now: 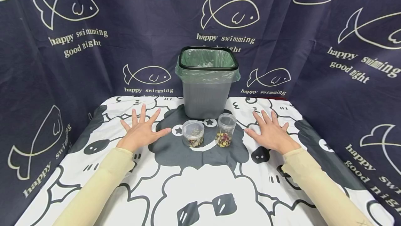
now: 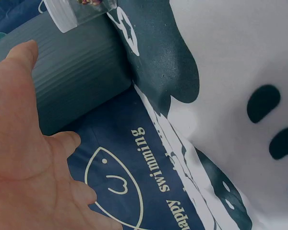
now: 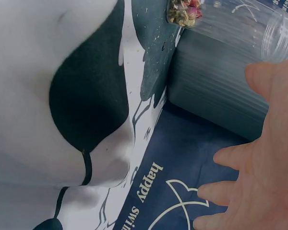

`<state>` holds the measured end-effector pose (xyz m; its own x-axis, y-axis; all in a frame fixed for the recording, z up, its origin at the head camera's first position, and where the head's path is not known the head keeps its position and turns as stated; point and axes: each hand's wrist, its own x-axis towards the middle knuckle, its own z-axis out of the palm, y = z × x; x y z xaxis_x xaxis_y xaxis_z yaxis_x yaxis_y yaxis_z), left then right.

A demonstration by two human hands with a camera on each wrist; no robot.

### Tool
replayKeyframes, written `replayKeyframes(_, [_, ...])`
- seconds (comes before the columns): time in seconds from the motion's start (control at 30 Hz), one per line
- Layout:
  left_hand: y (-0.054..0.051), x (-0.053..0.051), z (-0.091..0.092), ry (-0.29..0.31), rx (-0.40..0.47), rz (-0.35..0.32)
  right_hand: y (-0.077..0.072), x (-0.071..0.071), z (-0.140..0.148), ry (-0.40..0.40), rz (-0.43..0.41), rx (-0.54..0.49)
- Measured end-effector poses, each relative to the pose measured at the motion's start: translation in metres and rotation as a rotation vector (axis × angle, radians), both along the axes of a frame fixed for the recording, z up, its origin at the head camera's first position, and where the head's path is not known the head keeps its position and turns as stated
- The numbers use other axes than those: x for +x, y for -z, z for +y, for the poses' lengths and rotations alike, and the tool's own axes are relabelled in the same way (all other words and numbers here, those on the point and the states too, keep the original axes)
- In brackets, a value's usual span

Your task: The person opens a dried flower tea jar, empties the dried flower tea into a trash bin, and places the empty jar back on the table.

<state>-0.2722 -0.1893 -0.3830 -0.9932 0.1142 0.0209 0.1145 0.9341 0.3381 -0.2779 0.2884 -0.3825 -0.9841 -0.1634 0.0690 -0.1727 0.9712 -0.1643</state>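
Note:
A short, wide clear plastic jar (image 1: 193, 134) stands upright near the table's middle, some dried bits at its bottom. Just right of it is a taller clear jar (image 1: 226, 130), its lower part filled with dried flower buds in yellow and red. My left hand (image 1: 141, 132) is spread with straight fingers to the left of the short jar, holding nothing. To the right of the tall jar, my right hand (image 1: 270, 131) is likewise spread and holds nothing. Part of the tall jar (image 3: 240, 26) shows at the top of the right wrist view.
Behind the jars stands a grey bin (image 1: 205, 97) with a black rim and a green plastic liner (image 1: 206, 76). A cloth with cartoon sheep (image 1: 200, 187) covers the table. Dark blue fish-print curtains (image 1: 150, 27) hang at the back and both sides.

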Motion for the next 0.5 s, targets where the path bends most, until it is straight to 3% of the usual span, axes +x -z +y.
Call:
replayKeyframes(0.3, [-0.002,0.002,0.004,0.015,0.020,0.029,-0.001,0.000,-0.003,-0.015,0.020,-0.030])
replayKeyframes(0.5, [-0.010,0.006,0.022,0.070,0.064,0.046,-0.016,0.000,-0.013,-0.049,0.027,-0.073])
